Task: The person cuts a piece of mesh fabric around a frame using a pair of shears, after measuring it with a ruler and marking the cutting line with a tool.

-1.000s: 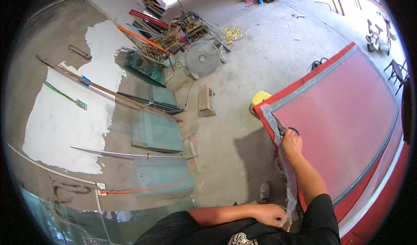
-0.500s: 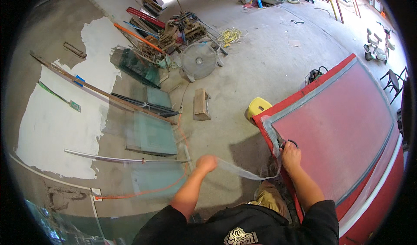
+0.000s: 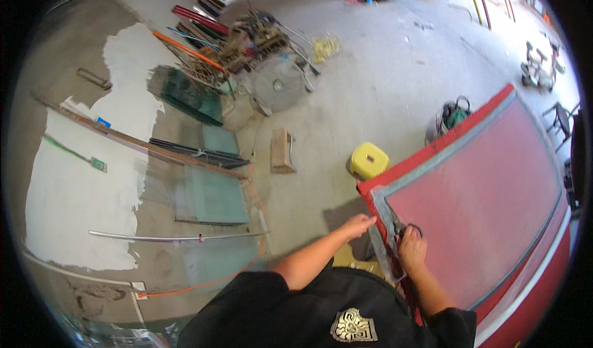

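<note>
My right hand (image 3: pixel 412 249) grips black-handled scissors (image 3: pixel 415 229) at the near left corner of a large framed panel. Their blades lie along the panel's grey border (image 3: pixel 382 203). My left hand (image 3: pixel 358 226) is just left of that corner, beside the table's red edge, with its fingers pinched together. What lies between those fingertips is too small to make out. A translucent strip of film (image 3: pixel 379 254) hangs below, between my left hand and the table. The panel's pinkish, see-through sheet (image 3: pixel 479 181) lies on the red-covered table (image 3: pixel 441 129).
A yellow stool (image 3: pixel 369 161) stands past the table's left corner, and a wooden block stool (image 3: pixel 282 151) farther left. Glass panes (image 3: pixel 216 193) lean against the left wall. Beyond are a round fan (image 3: pixel 278 85) and piled scrap. A pale tube (image 3: pixel 531 280) runs along the table's right side.
My left hand has moved right, from out over the floor to the table corner. The film strip, stretched between my hands before, now hangs down. The scissors stay in my right hand.
</note>
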The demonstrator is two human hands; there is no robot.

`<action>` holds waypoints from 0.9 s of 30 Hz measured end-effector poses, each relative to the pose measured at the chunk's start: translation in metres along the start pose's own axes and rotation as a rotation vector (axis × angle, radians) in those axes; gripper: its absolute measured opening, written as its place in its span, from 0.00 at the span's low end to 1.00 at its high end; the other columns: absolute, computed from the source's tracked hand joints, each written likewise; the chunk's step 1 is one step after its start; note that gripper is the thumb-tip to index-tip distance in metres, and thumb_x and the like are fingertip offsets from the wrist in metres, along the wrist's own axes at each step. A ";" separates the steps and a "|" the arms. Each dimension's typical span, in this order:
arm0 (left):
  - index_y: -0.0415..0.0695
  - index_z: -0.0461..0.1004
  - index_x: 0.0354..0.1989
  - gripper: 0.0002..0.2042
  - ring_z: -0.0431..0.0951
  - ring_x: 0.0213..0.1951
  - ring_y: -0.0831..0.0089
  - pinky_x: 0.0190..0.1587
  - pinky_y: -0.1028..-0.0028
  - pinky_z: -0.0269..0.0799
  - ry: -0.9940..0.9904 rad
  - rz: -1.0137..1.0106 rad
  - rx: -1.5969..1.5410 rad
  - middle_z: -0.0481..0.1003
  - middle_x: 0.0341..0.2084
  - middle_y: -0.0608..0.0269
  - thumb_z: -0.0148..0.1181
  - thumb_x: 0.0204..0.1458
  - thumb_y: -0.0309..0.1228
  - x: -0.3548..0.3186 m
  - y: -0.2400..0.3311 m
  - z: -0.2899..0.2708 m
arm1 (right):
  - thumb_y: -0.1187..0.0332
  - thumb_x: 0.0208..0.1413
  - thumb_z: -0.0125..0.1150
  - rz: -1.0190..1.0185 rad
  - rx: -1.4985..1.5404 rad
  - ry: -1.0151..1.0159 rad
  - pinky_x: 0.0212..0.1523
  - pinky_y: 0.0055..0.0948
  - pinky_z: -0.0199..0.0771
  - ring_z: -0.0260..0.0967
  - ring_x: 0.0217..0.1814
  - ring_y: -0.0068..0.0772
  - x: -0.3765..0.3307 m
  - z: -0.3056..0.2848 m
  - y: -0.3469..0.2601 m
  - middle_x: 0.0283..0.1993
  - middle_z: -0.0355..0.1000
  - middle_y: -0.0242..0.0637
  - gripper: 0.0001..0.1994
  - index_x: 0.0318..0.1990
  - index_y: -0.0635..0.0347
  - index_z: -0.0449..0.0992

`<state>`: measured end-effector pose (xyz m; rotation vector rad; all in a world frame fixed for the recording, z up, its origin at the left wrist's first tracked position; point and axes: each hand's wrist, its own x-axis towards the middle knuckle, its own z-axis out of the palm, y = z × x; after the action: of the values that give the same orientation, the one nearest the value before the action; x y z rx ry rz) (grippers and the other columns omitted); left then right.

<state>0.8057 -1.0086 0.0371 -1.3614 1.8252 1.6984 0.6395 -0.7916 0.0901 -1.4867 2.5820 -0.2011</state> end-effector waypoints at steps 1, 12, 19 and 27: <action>0.42 0.78 0.56 0.35 0.80 0.34 0.67 0.34 0.63 0.78 -0.058 0.042 0.012 0.81 0.36 0.58 0.57 0.64 0.67 -0.007 0.023 0.004 | 0.50 0.63 0.66 -0.046 -0.033 0.118 0.37 0.43 0.79 0.81 0.41 0.44 -0.003 0.008 0.008 0.42 0.79 0.44 0.27 0.57 0.67 0.74; 0.38 0.81 0.40 0.29 0.78 0.34 0.73 0.35 0.71 0.75 -0.138 -0.196 -0.226 0.81 0.36 0.62 0.68 0.60 0.60 -0.005 0.068 0.049 | 0.51 0.70 0.60 0.037 -0.003 0.003 0.38 0.41 0.79 0.80 0.38 0.42 0.002 0.000 -0.002 0.37 0.76 0.41 0.20 0.52 0.61 0.74; 0.41 0.77 0.37 0.19 0.76 0.27 0.75 0.30 0.69 0.75 0.177 -0.100 -0.334 0.77 0.28 0.66 0.72 0.61 0.47 -0.005 0.072 0.054 | 0.50 0.70 0.59 0.075 0.035 -0.052 0.37 0.41 0.77 0.79 0.39 0.42 0.002 -0.006 -0.005 0.38 0.76 0.39 0.21 0.54 0.61 0.75; 0.45 0.76 0.41 0.12 0.77 0.31 0.77 0.32 0.73 0.73 0.139 -0.058 -0.362 0.78 0.32 0.68 0.66 0.67 0.41 0.015 0.047 0.048 | 0.50 0.66 0.63 0.031 0.046 0.034 0.36 0.40 0.77 0.79 0.33 0.40 0.003 -0.001 -0.002 0.32 0.75 0.38 0.21 0.49 0.62 0.73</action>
<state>0.7435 -0.9792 0.0423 -1.6930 1.5782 2.0188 0.6395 -0.7953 0.0915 -1.4385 2.6065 -0.2816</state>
